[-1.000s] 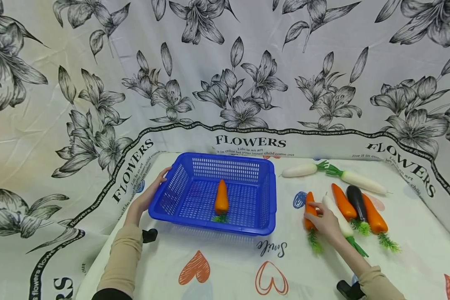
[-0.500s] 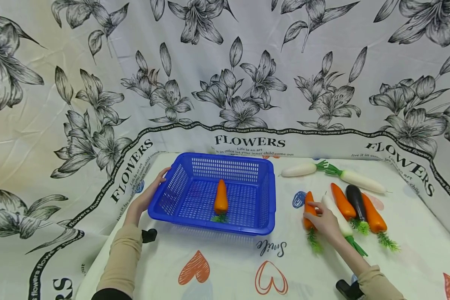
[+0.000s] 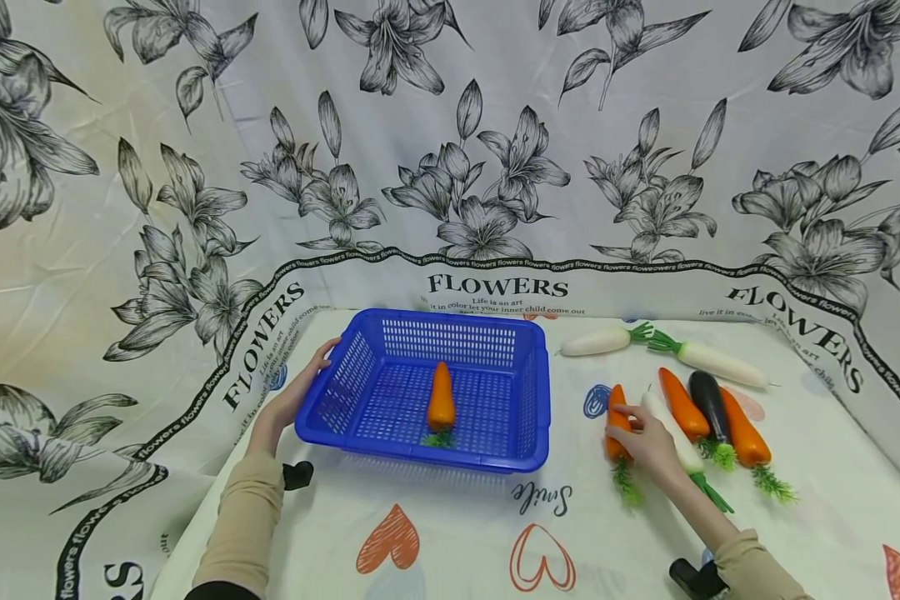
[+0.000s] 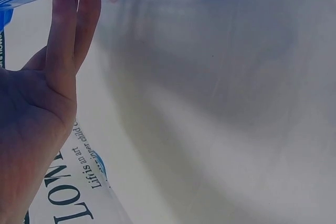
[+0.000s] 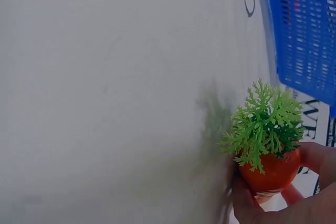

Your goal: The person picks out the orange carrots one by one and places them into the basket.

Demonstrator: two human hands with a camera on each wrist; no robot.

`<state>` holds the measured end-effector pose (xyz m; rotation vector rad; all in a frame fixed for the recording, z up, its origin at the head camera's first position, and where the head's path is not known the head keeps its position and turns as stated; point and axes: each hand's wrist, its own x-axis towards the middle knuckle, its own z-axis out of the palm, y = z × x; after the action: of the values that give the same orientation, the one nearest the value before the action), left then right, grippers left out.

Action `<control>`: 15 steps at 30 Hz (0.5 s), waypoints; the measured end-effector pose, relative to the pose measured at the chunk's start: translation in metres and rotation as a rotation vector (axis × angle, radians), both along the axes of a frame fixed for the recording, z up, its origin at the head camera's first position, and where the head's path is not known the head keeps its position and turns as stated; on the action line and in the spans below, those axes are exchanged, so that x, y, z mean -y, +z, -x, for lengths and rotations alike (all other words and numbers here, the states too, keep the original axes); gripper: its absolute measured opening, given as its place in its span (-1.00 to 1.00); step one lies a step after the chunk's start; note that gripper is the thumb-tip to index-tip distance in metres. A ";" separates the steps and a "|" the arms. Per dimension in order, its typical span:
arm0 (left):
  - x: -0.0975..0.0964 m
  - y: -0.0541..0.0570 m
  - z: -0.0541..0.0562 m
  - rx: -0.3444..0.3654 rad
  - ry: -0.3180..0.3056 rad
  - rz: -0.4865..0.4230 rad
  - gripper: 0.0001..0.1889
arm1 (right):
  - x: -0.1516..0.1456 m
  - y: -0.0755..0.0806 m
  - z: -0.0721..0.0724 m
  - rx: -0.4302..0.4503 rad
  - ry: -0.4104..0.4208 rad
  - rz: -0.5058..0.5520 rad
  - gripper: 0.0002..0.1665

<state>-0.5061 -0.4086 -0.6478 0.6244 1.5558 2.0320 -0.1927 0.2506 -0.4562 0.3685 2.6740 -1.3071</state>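
Observation:
At the left side of a blue plastic basket (image 3: 420,460), my left hand (image 3: 294,396) touches its wall near the rim. In the left wrist view its fingers (image 4: 63,30) are straight, with their tips against the basket; the thumb is not plainly seen. An orange carrot (image 3: 440,404) with green leaves lies inside the basket. My right hand (image 3: 654,446) pinches another carrot (image 3: 617,402) between thumb and fingers, right of the basket. Its leafy top (image 5: 262,124) faces the camera in the right wrist view. A white radish (image 3: 671,425) lies just beside that hand, partly hidden by it.
Right of my right hand lie an orange carrot (image 3: 682,404), an eggplant (image 3: 709,404) and another carrot (image 3: 746,429). Two white radishes, one on the left (image 3: 596,342) and one on the right (image 3: 723,364), lie at the back. A printed curtain (image 3: 450,167) hangs behind the table.
The head view has shifted very slightly. Both hands, the basket and the vegetables show no clear movement; the right hand keeps its hold on the carrot.

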 end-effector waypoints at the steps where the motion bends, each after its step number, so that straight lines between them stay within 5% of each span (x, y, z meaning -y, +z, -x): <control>1: 0.001 -0.001 0.002 -0.003 0.021 0.023 -0.39 | 0.000 0.000 0.000 -0.001 0.000 0.000 -0.35; 4: 0.003 -0.004 0.002 0.005 0.048 0.065 -0.39 | -0.001 0.000 0.001 -0.017 0.001 -0.005 -0.34; 6: -0.004 0.010 -0.014 -0.014 0.089 0.160 -0.40 | -0.002 0.000 0.001 -0.030 0.002 -0.005 -0.34; 10: -0.018 0.030 -0.033 -0.104 0.001 0.027 -0.44 | -0.003 0.002 0.001 -0.043 0.000 -0.005 -0.34; 11: -0.023 0.039 -0.043 -0.092 0.036 0.078 -0.44 | -0.004 0.003 0.001 -0.044 0.001 -0.006 -0.33; 12: -0.025 0.041 -0.044 -0.079 0.026 0.030 -0.45 | -0.004 0.004 0.001 -0.042 0.001 -0.004 -0.33; 14: -0.032 0.056 -0.061 -0.068 0.088 0.159 -0.42 | -0.005 0.007 0.001 -0.030 -0.001 0.002 -0.31; 15: -0.029 0.052 -0.057 -0.061 0.085 0.158 -0.41 | -0.005 0.008 0.001 -0.022 0.000 0.008 -0.31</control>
<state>-0.4489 -0.3791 -0.5962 0.5731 1.7866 1.9421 -0.1935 0.2558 -0.4485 0.3548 2.6856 -1.3293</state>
